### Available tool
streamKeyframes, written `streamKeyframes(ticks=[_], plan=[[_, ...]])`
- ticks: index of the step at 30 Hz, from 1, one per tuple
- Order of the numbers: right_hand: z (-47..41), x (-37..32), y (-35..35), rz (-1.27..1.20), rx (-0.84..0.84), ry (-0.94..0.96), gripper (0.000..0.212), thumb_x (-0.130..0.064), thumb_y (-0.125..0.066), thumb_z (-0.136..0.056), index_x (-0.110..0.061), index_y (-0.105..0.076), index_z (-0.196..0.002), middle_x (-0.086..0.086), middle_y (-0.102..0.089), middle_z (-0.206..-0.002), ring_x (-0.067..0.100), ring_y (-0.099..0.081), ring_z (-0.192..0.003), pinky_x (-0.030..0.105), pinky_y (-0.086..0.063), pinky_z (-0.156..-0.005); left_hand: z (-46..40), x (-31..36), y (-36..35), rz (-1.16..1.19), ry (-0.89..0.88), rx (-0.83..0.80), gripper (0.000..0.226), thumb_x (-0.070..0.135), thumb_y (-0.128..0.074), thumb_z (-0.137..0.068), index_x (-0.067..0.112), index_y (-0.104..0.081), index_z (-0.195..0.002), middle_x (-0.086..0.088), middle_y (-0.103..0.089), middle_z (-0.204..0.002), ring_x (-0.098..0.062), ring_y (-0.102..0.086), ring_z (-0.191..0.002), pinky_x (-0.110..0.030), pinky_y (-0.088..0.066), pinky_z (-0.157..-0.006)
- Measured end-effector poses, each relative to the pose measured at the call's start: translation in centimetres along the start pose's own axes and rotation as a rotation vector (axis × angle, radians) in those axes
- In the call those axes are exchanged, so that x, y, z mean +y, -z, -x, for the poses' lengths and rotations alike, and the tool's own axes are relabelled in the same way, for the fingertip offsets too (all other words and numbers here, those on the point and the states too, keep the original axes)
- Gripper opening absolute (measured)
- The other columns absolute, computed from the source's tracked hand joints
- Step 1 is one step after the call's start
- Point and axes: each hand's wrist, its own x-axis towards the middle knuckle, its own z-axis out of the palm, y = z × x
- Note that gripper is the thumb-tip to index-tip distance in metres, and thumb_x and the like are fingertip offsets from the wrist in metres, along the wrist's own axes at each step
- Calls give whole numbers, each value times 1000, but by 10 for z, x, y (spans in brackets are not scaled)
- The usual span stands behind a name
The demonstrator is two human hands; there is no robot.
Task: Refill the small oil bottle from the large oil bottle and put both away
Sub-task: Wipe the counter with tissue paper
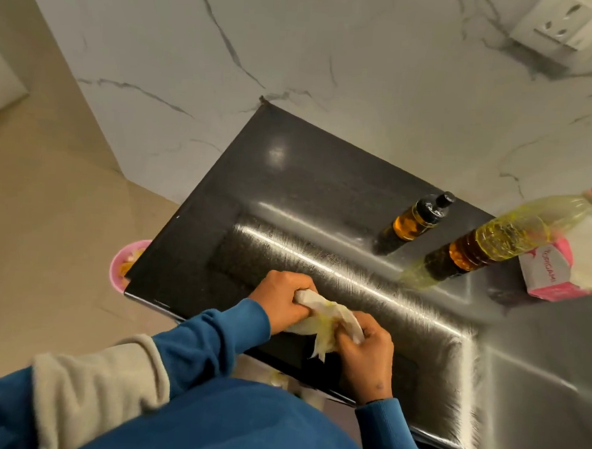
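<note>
Closest to the camera, both hands are bunched around a crumpled paper towel (320, 320) that's stained yellow with oil, right at the near edge of the dark countertop (289, 189); the left hand (285, 301) has its fingers curled tight over the towel's left end, and the right hand (366, 355) has fingers clamped on the other end, thumb on top. Blue sleeves on both arms, with a beige cloth (97, 382) draped over the left one.

Off the counter's left edge a pink bowl (121, 266) peeks out, with some food in it.

Further back on the right, the small oil bottle (416, 222) stands with its black cap on, amber oil inside; just beside it to the right is the large oil bottle (506, 235), red cap on, yellow oil inside. A pink and white box (547, 272) sits just past the big one; marble wall behind.
</note>
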Motion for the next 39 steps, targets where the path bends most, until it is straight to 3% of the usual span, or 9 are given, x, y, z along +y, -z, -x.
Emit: streamKeyframes(ticks=[3,7,11,15,20,24,27,29,39], plan=[[-4,-15,-9,-339,-13,-126,33,13,-58,-83,-15,-76,-86,6,-74,-81,20,-67,-76,36,-55,-68,-7,-4,8,227,124,21,30,-5,-72,-76,23,-79,-85,-2,-76,-88,-17,-71,-88,-34,-60,-79],[-8,-32,-22,-667,52,-367,28,13,-56,-87,-6,-75,-81,16,-72,-83,29,-65,-81,41,-54,-77,-12,-1,18,602,237,-9,22,-20,-65,-82,-6,-74,-97,0,-75,-85,-10,-70,-77,-23,-59,-68],[-10,-38,-29,-728,102,-430,18,12,-57,-87,3,-73,-89,22,-72,-91,32,-67,-87,42,-55,-82,-12,3,27,869,377,-77,20,-21,-57,-88,-8,-71,-93,-10,-76,-90,-14,-72,-68,-20,-57,-55],[-13,-29,-34,-635,207,-418,27,13,-60,-84,-6,-77,-84,20,-74,-92,36,-70,-94,49,-56,-89,-15,-1,34,905,455,-103,26,-19,-55,-86,-22,-62,-110,-30,-65,-97,-20,-69,-66,-23,-59,-60],[-8,-31,-38,-558,243,-356,27,10,-65,-81,-12,-79,-74,18,-74,-94,38,-69,-97,50,-56,-88,-14,-2,39,936,412,-138,40,16,-78,-79,-13,-70,-105,-20,-74,-90,-22,-73,-77,-28,-61,-74],[-2,-44,-44,-586,214,-336,21,-3,-65,-85,-10,-78,-71,16,-73,-93,34,-68,-93,44,-54,-83,-14,-9,33,727,301,-94,14,1,-80,-78,7,-79,-91,-9,-78,-99,-22,-74,-95,-33,-59,-89],[3,-59,-44,-679,183,-394,33,-21,-56,-97,-9,-77,-74,15,-73,-82,27,-66,-76,40,-51,-75,-11,-8,34,626,238,-62,23,-3,-83,-74,15,-80,-89,-5,-78,-94,-18,-74,-91,-32,-59,-87],[5,-66,-45,-692,149,-419,42,-26,-47,-101,-8,-78,-80,20,-74,-88,27,-69,-82,39,-53,-79,-9,-6,34,625,225,-21,29,-4,-86,-69,11,-78,-92,-6,-77,-89,-17,-73,-84,-30,-61,-80],[13,-76,-46,-702,61,-343,15,-7,-59,-94,-2,-74,-94,8,-76,-99,20,-71,-95,26,-58,-77,5,0,22,641,163,130,32,-3,-91,-60,15,-72,-78,-7,-74,-81,-16,-69,-78,-34,-61,-76]])
